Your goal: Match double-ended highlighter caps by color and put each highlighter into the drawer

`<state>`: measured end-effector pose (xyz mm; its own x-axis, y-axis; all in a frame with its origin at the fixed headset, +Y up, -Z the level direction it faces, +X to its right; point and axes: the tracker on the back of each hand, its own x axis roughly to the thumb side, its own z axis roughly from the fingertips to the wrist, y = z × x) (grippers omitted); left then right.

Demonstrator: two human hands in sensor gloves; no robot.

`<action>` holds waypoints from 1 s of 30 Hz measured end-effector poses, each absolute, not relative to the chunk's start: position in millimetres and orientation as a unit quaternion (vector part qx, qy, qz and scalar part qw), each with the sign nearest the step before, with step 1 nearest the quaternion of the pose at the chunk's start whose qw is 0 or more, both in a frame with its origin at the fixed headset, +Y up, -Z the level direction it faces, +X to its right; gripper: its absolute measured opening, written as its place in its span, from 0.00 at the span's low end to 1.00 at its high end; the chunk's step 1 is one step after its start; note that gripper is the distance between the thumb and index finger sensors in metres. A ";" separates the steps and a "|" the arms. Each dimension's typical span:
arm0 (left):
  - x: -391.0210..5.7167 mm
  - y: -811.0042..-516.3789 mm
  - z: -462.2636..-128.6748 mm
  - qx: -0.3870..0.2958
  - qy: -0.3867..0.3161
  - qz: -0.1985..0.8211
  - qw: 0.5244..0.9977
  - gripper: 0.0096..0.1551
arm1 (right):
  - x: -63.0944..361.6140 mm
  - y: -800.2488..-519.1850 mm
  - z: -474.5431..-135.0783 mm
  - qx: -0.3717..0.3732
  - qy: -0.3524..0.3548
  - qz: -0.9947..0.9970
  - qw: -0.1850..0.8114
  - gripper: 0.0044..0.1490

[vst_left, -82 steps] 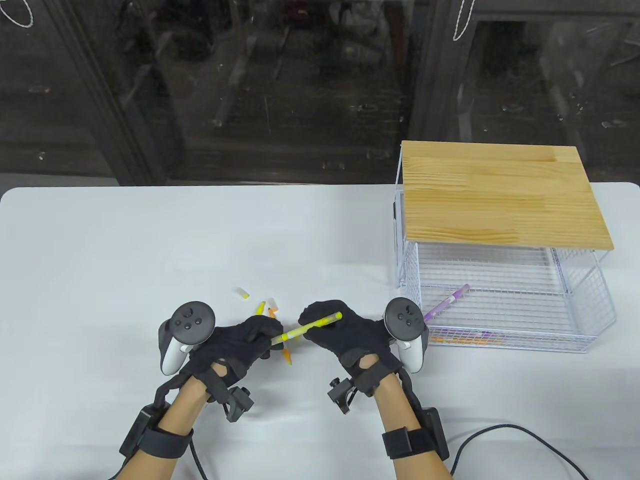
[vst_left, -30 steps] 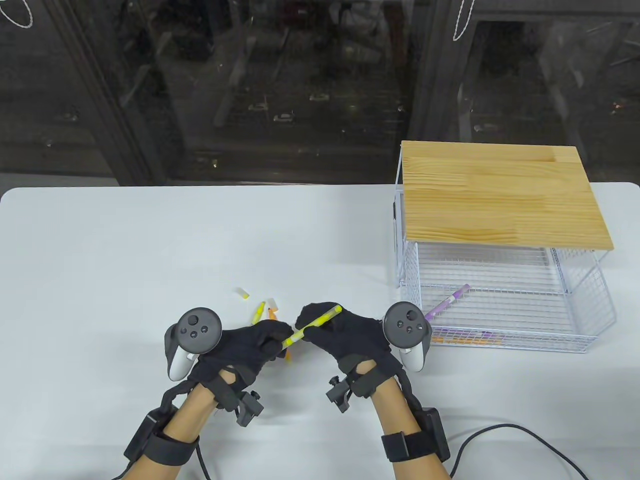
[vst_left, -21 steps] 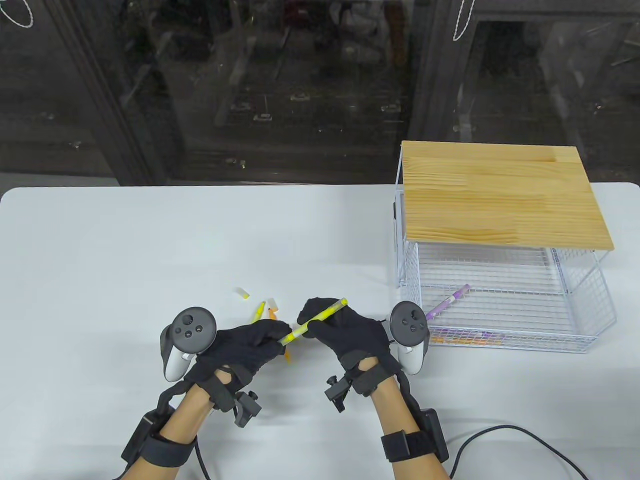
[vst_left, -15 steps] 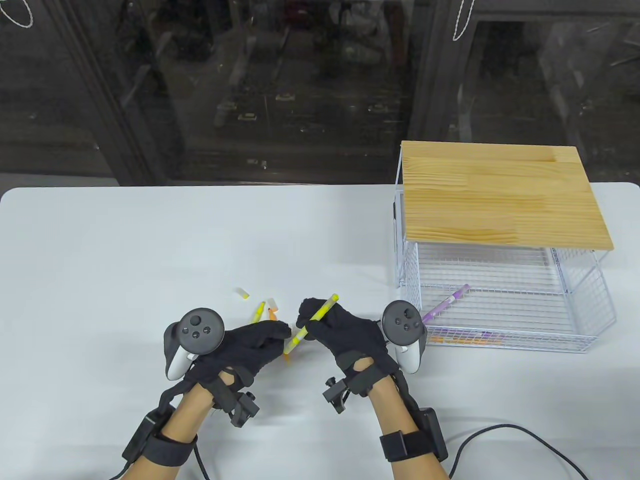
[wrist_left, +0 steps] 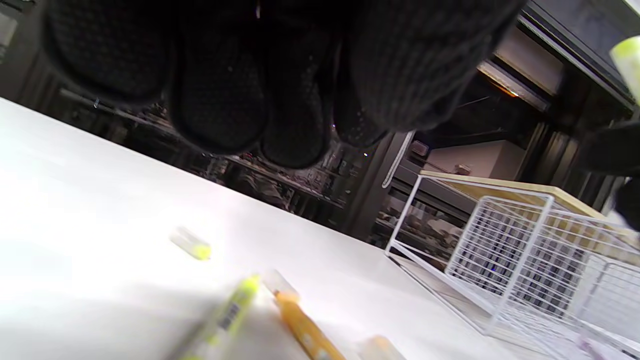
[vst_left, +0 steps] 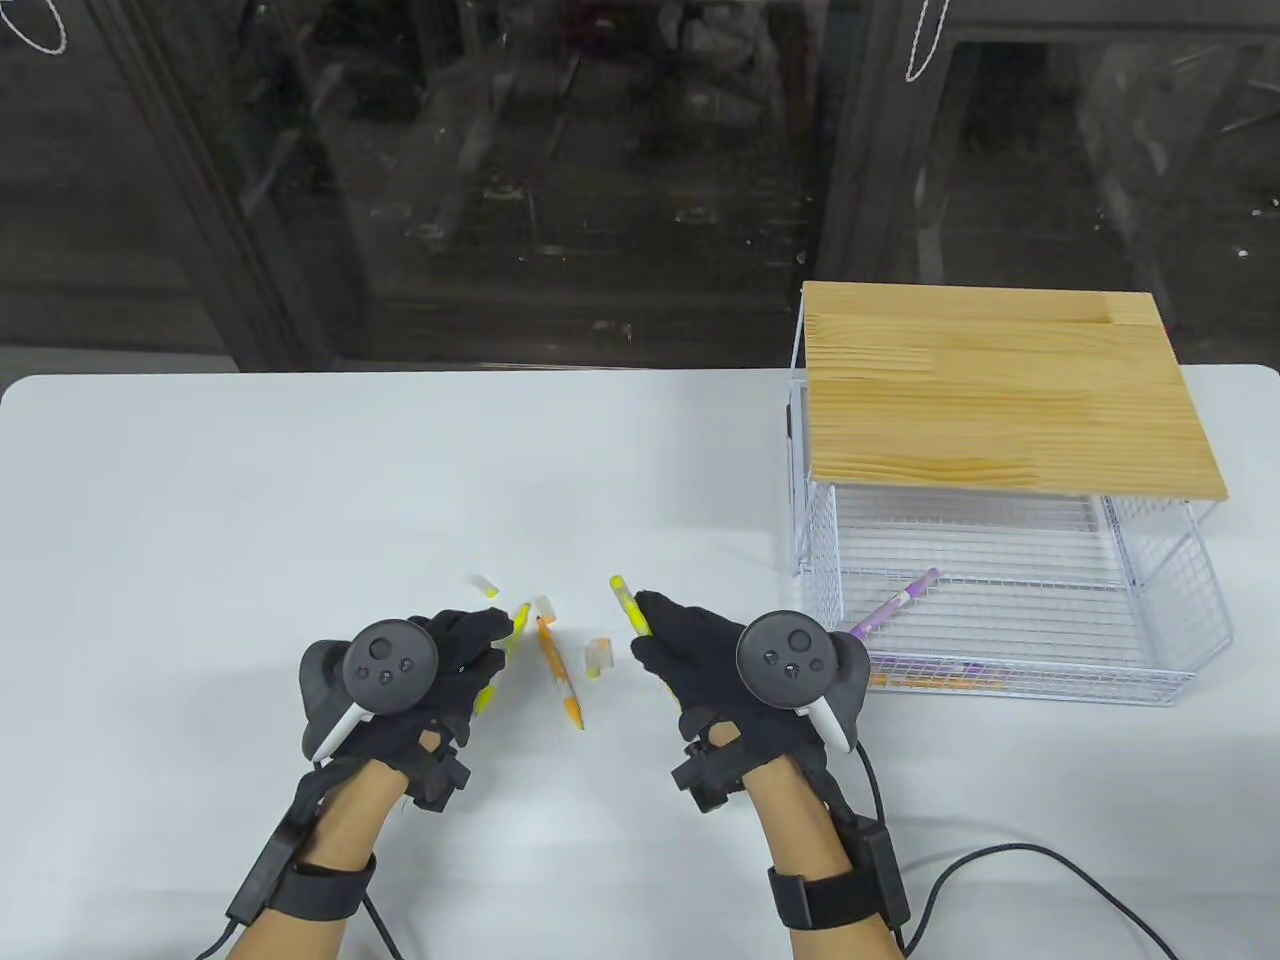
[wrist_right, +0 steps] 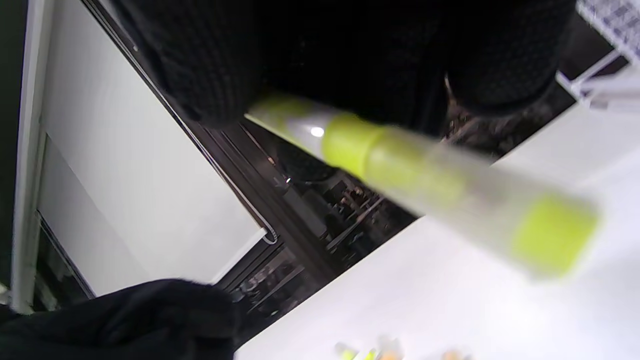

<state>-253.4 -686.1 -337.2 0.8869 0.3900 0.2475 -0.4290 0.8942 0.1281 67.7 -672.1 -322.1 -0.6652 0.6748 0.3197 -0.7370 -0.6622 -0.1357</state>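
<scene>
right hand: point(vst_left: 700, 650) black knit glove, fingers curled round a yellow highlighter point(vst_left: 630, 605); slim round barrel, translucent cap end sticks out toward 11 o'clock past the fingertips. Right wrist view: barrel glossy, yellow band under clear plastic.
left hand: point(vst_left: 440, 665) black knit glove, fingers hang loosely curled over a second yellow highlighter point(vst_left: 505, 645) on the table; touching or gripping it, cannot tell. In the left wrist view the fingertips hang above the table with nothing in them.
orange highlighter: point(vst_left: 560, 675) thin tube flat on the table between the hands, pointed end at 5 o'clock, clear cap at 11 o'clock.
loose caps: short clear cap with yellow end point(vst_left: 486, 586) at 12 o'clock of the left hand; small translucent orange-tinted cap point(vst_left: 598, 655) just beside the right hand at 9 o'clock.
drawer: point(vst_left: 1180, 640) white wire mesh, pulled open, at 3 o'clock of the right hand; wooden plank top point(vst_left: 1000, 385), visible grain.
purple highlighter: point(vst_left: 895, 603) lies diagonally in the drawer.
table: point(vst_left: 250, 480) smooth white, matte.
</scene>
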 end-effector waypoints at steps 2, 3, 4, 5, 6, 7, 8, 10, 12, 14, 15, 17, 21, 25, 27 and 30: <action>-257.7 -685.7 -338.2 0.094 -0.101 0.208 0.968 0.27 | 71.8 -666.0 -319.0 0.115 -0.148 0.909 0.371 0.32; -260.3 -685.4 -338.7 0.097 -0.095 0.206 0.969 0.27 | 74.6 -662.2 -317.1 0.110 -0.161 0.912 0.361 0.32; -263.0 -685.1 -339.2 0.100 -0.089 0.204 0.970 0.27 | 78.6 -657.0 -314.4 0.102 -0.177 0.915 0.348 0.32; -264.5 -684.9 -339.8 0.101 -0.087 0.203 0.970 0.27 | 81.2 -653.8 -312.7 0.098 -0.187 0.916 0.340 0.31; -266.8 -684.7 -340.3 0.101 -0.084 0.202 0.970 0.27 | 84.3 -650.1 -310.7 0.094 -0.199 0.917 0.333 0.31; -269.5 -684.8 -340.9 0.102 -0.079 0.203 0.971 0.27 | 89.6 -644.1 -307.6 0.089 -0.216 0.919 0.318 0.31; -270.8 -684.9 -341.2 0.102 -0.076 0.203 0.971 0.27 | 92.3 -641.5 -306.0 0.087 -0.223 0.920 0.310 0.31; -273.9 -685.7 -342.3 0.101 -0.070 0.207 0.971 0.27 | 101.2 -633.9 -300.8 0.074 -0.252 0.921 0.287 0.30; -275.5 -686.2 -343.0 0.099 -0.067 0.209 0.971 0.26 | 108.8 -628.6 -297.0 0.062 -0.271 0.921 0.274 0.30; -276.4 -686.4 -343.2 0.100 -0.065 0.207 0.971 0.26 | 116.2 -624.6 -294.0 0.052 -0.287 0.918 0.270 0.30; -276.1 -685.4 -342.8 0.100 -0.065 0.206 0.971 0.26 | 120.4 -622.6 -292.5 0.045 -0.294 0.917 0.267 0.29; -276.3 -685.2 -342.7 0.101 -0.064 0.204 0.972 0.26 | 127.0 -620.4 -290.7 0.033 -0.304 0.917 0.255 0.29; -276.6 -685.4 -342.8 0.104 -0.064 0.200 0.972 0.26 | 140.7 -619.0 -289.5 0.005 -0.317 0.919 0.233 0.29; -276.4 -685.5 -342.8 0.103 -0.066 0.199 0.972 0.26 | 153.7 -623.1 -293.0 -0.022 -0.314 0.923 0.223 0.29; -276.4 -685.4 -342.6 0.102 -0.065 0.199 0.973 0.26 | 159.0 -625.9 -295.2 -0.034 -0.310 0.925 0.217 0.28; -276.5 -685.4 -342.6 0.100 -0.065 0.202 0.972 0.26 | 168.9 -632.1 -299.9 -0.055 -0.301 0.929 0.208 0.28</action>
<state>-276.5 -685.4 -342.6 0.9102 0.3792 0.1666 -0.4051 0.8988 0.1677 168.9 -632.1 -299.9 -0.9072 0.4200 0.0233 -0.3538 -0.7319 -0.5824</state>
